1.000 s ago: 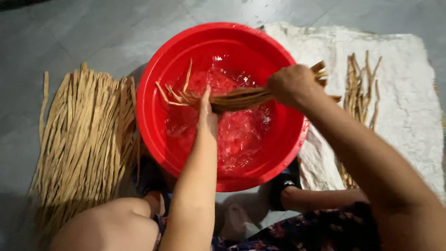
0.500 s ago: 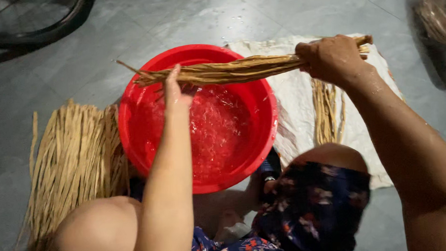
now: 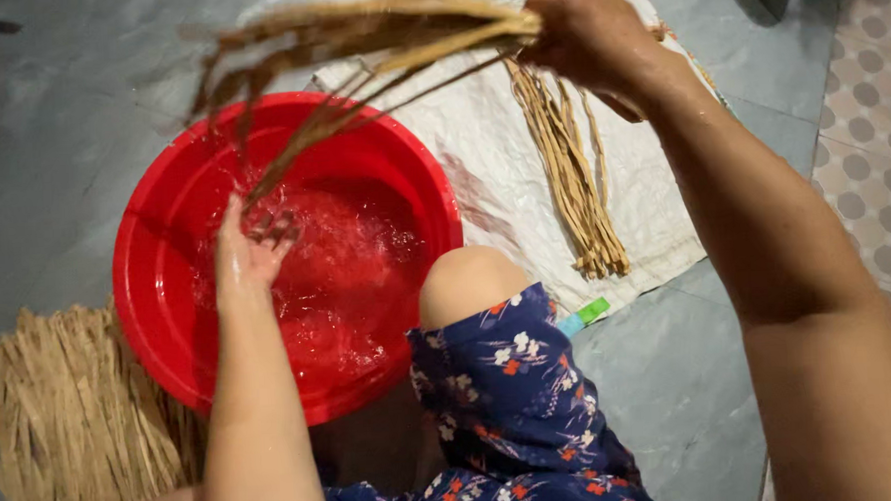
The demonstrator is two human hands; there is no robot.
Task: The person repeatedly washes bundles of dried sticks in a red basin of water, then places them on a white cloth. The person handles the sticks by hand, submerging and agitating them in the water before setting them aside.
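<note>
Head view, looking down on a seated person at work on a grey floor. Largest item: a red basin of water, set between the knees; beyond it lies a white sack bearing a row of wet strips, and at lower left a heap of dry straw. The right hand is closed tight around one end of the bundle, a sheaf of wet brown strips held raised above the basin's far rim. The left hand is open, palm up and fingers loosely curled, over the water; the drooping tips of the bundle just meet it, gripped by nothing. Long axis of the bundle: roughly level, running from the right hand toward the person's left, with the free ends fanning apart and bending down into the basin. As a judgement, the step is done well by keeping the grip firm at the butt end, holding the loose ends over the basin so that drips fall inside, and gathering the splayed tips together.
</note>
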